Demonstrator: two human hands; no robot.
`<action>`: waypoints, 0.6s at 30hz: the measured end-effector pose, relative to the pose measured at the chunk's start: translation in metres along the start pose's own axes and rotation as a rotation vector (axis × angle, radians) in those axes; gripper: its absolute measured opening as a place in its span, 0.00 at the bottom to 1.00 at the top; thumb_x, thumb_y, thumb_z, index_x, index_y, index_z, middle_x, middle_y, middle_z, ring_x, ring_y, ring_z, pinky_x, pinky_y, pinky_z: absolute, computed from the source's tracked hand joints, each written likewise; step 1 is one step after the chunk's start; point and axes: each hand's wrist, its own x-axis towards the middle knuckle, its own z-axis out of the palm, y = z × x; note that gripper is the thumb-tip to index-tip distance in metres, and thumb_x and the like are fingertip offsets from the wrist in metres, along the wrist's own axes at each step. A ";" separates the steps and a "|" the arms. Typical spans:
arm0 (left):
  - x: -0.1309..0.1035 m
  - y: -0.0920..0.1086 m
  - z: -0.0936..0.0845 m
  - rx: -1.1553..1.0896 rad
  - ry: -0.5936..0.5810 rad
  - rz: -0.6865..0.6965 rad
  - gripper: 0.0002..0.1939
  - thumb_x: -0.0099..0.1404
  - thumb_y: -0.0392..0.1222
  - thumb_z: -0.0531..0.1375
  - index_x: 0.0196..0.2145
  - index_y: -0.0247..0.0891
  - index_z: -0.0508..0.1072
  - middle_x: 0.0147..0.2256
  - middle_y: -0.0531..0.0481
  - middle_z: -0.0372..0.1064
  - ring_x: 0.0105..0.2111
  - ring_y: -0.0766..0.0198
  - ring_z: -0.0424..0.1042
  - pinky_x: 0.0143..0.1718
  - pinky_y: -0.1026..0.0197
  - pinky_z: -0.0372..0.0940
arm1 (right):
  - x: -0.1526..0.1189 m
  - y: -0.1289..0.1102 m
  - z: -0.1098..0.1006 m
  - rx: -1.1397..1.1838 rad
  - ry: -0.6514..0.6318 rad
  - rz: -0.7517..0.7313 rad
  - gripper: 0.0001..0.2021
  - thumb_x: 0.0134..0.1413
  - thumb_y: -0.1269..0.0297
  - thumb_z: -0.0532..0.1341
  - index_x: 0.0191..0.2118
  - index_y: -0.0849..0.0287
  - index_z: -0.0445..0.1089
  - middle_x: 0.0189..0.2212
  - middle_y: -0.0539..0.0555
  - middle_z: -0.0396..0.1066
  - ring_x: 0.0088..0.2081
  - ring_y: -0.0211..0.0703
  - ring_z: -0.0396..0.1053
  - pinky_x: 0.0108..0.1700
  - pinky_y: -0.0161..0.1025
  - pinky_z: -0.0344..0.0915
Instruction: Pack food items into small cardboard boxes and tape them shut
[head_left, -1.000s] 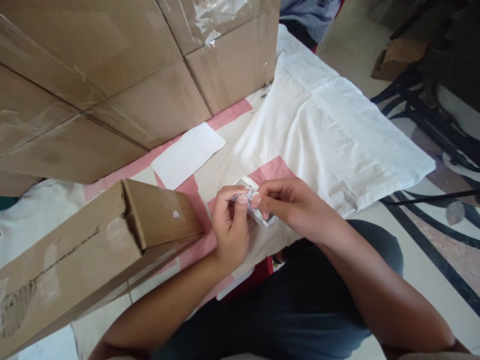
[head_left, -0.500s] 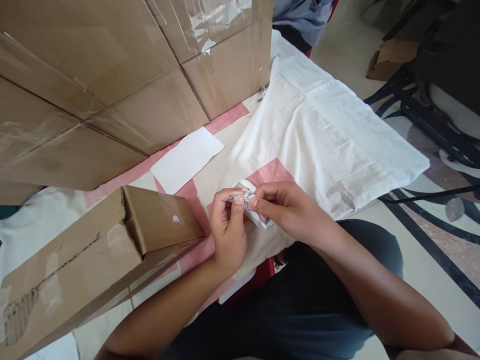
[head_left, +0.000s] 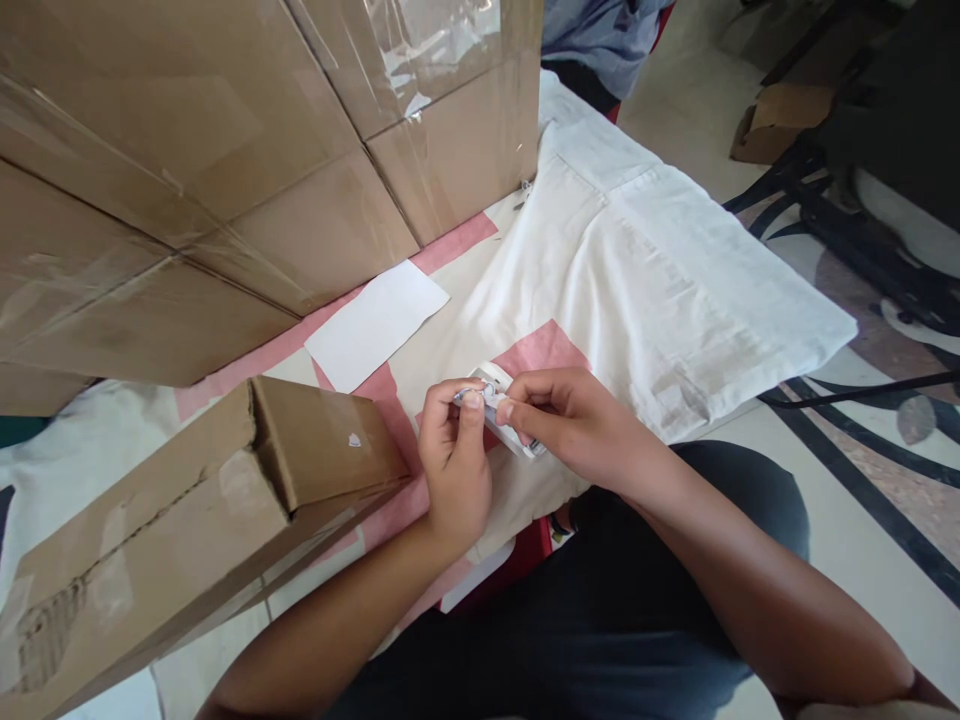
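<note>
Small piece point(head_left: 489, 393) — too tiny to identify. White case point(head_left: 517, 440) partly hidden behind right hand point(head_left: 574, 415). Box stack point(head_left: 247, 150) — cropped top and left.

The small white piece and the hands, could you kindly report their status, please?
Left hand, right hand: both pinching white piece. White case beneath, partly hidden. Box left of left hand, apart; nothing seen blocking.

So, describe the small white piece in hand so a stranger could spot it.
From the stacked, taped cartons, come down past the white paper sheet to the left hand and right hand. The small white piece is pinched between them; what sets it apart from the white casing behind it is its much smaller size.
</note>
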 end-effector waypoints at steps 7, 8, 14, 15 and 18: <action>0.000 0.000 0.000 0.005 0.003 -0.012 0.09 0.75 0.47 0.59 0.40 0.41 0.74 0.35 0.53 0.72 0.36 0.68 0.72 0.42 0.64 0.67 | 0.000 0.001 0.001 -0.024 0.003 -0.001 0.16 0.62 0.62 0.62 0.23 0.59 0.65 0.21 0.46 0.63 0.26 0.35 0.59 0.30 0.36 0.55; 0.000 0.000 -0.001 0.006 0.002 -0.015 0.09 0.75 0.47 0.59 0.40 0.41 0.74 0.35 0.53 0.72 0.36 0.68 0.72 0.42 0.64 0.67 | 0.000 0.001 0.001 -0.030 0.004 -0.002 0.16 0.62 0.62 0.62 0.23 0.59 0.65 0.21 0.46 0.63 0.26 0.35 0.59 0.30 0.36 0.55; -0.001 0.001 -0.001 -0.009 0.005 -0.027 0.08 0.75 0.46 0.59 0.39 0.41 0.74 0.36 0.53 0.72 0.36 0.68 0.71 0.42 0.64 0.67 | 0.000 0.000 0.001 -0.048 0.000 0.005 0.16 0.62 0.63 0.61 0.23 0.59 0.66 0.21 0.47 0.63 0.25 0.36 0.60 0.30 0.37 0.54; -0.001 0.001 0.000 -0.013 0.005 -0.027 0.08 0.75 0.46 0.59 0.40 0.41 0.74 0.36 0.53 0.72 0.36 0.68 0.71 0.43 0.64 0.67 | 0.000 0.000 0.001 -0.050 0.000 0.009 0.16 0.62 0.63 0.61 0.23 0.59 0.66 0.21 0.47 0.63 0.25 0.36 0.60 0.30 0.37 0.54; 0.000 0.002 0.000 -0.014 0.011 -0.033 0.08 0.75 0.46 0.59 0.40 0.41 0.74 0.36 0.52 0.72 0.37 0.67 0.71 0.43 0.64 0.67 | -0.001 -0.001 0.001 -0.051 0.002 0.016 0.15 0.61 0.64 0.62 0.23 0.59 0.66 0.21 0.46 0.63 0.25 0.35 0.60 0.30 0.37 0.54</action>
